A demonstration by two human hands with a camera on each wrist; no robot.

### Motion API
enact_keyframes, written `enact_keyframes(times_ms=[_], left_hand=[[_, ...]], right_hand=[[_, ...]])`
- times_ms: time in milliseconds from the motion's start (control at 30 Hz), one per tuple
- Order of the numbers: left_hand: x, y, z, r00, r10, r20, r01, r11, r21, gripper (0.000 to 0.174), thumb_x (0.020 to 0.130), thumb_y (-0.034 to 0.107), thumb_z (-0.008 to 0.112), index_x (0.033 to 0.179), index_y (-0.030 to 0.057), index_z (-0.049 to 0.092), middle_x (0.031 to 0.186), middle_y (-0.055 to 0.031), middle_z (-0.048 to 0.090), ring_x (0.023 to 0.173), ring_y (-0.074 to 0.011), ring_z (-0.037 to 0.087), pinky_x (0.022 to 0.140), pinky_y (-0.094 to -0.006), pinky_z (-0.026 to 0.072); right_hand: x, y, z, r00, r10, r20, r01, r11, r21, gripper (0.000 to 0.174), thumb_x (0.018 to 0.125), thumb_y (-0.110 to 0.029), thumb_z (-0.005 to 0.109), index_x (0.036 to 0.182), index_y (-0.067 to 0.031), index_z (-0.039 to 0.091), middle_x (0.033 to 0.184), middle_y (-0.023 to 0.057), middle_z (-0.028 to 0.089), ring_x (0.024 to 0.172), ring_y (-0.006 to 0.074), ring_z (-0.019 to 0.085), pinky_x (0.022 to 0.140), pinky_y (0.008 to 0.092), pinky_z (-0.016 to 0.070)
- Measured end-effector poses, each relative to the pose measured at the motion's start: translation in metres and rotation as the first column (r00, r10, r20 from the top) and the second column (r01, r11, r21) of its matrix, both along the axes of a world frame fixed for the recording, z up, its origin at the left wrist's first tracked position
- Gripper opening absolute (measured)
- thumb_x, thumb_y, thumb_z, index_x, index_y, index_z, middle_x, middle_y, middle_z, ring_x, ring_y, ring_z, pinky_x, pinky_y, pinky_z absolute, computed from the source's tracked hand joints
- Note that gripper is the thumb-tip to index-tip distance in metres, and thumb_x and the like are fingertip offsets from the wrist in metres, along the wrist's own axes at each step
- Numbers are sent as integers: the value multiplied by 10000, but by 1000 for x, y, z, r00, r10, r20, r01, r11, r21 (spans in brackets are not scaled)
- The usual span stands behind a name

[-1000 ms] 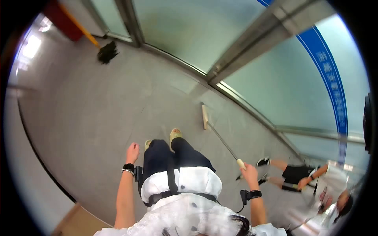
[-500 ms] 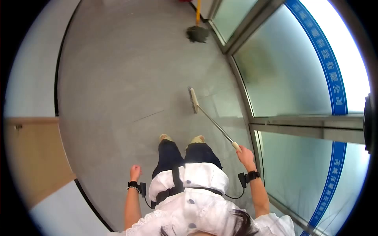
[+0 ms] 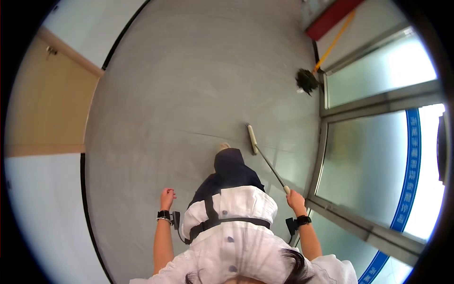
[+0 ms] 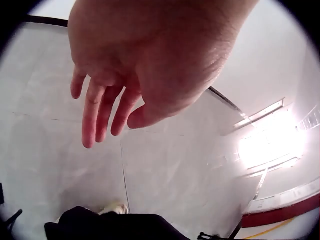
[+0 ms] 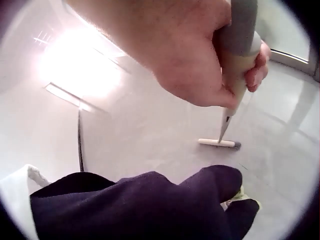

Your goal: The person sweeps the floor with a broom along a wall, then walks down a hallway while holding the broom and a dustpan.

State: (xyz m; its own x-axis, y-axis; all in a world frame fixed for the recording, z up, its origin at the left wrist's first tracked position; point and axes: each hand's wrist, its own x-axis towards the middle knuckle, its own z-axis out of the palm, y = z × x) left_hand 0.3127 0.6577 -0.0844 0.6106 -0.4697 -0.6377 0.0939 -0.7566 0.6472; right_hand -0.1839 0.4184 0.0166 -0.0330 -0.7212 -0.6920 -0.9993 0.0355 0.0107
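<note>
My right hand (image 3: 296,200) grips the pale handle end of a long-handled floor brush (image 3: 269,165). In the right wrist view my fingers wrap round its cream and grey grip (image 5: 237,65). The metal pole slants forward to a narrow cream brush head (image 3: 252,139) with grey bristles, low over the floor ahead of my feet. My left hand (image 3: 167,197) hangs at my side and holds nothing. Seen from the left wrist, its fingers (image 4: 90,115) point loosely downward.
Frosted glass doors (image 3: 369,161) in metal frames run along my right. A mop (image 3: 307,81) with a yellow handle leans by the corner ahead, beside a red-based object (image 3: 331,21). A wooden door (image 3: 52,99) stands in the white wall on my left. Grey floor (image 3: 189,85) stretches ahead.
My view has turned left, so the mop and glass doors shift to the right. Another person, seen earlier at right, is out of view. My right hand keeps its grip on the brush.
</note>
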Motion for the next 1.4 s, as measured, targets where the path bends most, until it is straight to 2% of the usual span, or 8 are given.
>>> enact_keyframes(times_ms=[133, 300, 667, 967, 1067, 1233, 1300, 1400], left_hand=[[6, -1, 17, 999, 43, 29, -44, 999, 24, 212, 774, 148, 461, 907, -4, 526, 738, -105, 583, 583, -172, 581, 547, -277, 467], [-7, -2, 39, 990, 84, 114, -91, 994, 56, 212, 756, 146, 474, 913, 13, 522, 722, -107, 583, 569, -189, 581, 543, -287, 466], [31, 27, 26, 971, 187, 151, -185, 982, -23, 177, 786, 167, 475, 850, 18, 546, 740, -124, 598, 605, -224, 590, 548, -323, 464], [11, 127, -63, 971, 238, 24, -238, 956, 173, 234, 776, 193, 424, 781, -7, 545, 687, -190, 576, 563, -307, 587, 572, -380, 472], [39, 159, -79, 943, 332, -28, -326, 936, 129, 222, 736, 144, 429, 777, -43, 542, 700, -139, 574, 562, -241, 580, 509, -327, 498], [119, 127, -51, 955, 44, 292, -89, 986, 142, 212, 778, 163, 440, 800, -27, 534, 767, -190, 556, 713, -245, 581, 585, -339, 469], [136, 59, 15, 815, 577, -49, -575, 797, -183, 207, 792, 165, 457, 832, -21, 538, 754, -131, 567, 695, -202, 579, 567, -321, 466], [126, -22, 51, 754, 582, -304, -653, 616, -440, 214, 798, 191, 480, 877, 3, 544, 770, -98, 583, 665, -181, 584, 556, -299, 453]], right_hand=[[23, -57, 24, 985, 148, -83, -152, 988, -34, 307, 765, -296, 490, 917, -40, 566, 844, 173, 605, 806, 331, 581, 688, 420, 459], [1, -126, 64, 997, -54, -46, 59, 994, 96, 360, 750, -326, 495, 616, -1, 571, 524, 108, 560, 507, 240, 577, 531, 336, 445], [58, -176, 156, 864, 268, -426, -123, 933, 337, 269, 679, -304, 583, 706, -38, 619, 578, 65, 581, 500, 184, 555, 496, 314, 450], [177, -189, 166, 903, 372, -217, -317, 915, 249, 264, 693, -244, 612, 894, -72, 609, 624, 56, 568, 514, 146, 539, 472, 275, 419], [241, -171, 162, 874, 472, -119, -434, 866, 249, 277, 719, -231, 562, 896, -20, 589, 554, 73, 525, 453, 148, 487, 449, 294, 389], [313, -180, 165, 789, 597, 147, -606, 795, 24, 235, 755, -204, 553, 925, -40, 553, 529, 35, 463, 438, 125, 442, 412, 284, 357], [346, -189, 167, 752, 600, 272, -608, 791, -63, 240, 762, -187, 549, 953, -44, 528, 541, 26, 459, 433, 120, 426, 408, 277, 354], [374, -199, 185, 748, 620, 236, -630, 775, -41, 309, 761, -223, 553, 999, -32, 507, 663, 127, 548, 567, 241, 536, 504, 353, 411]])
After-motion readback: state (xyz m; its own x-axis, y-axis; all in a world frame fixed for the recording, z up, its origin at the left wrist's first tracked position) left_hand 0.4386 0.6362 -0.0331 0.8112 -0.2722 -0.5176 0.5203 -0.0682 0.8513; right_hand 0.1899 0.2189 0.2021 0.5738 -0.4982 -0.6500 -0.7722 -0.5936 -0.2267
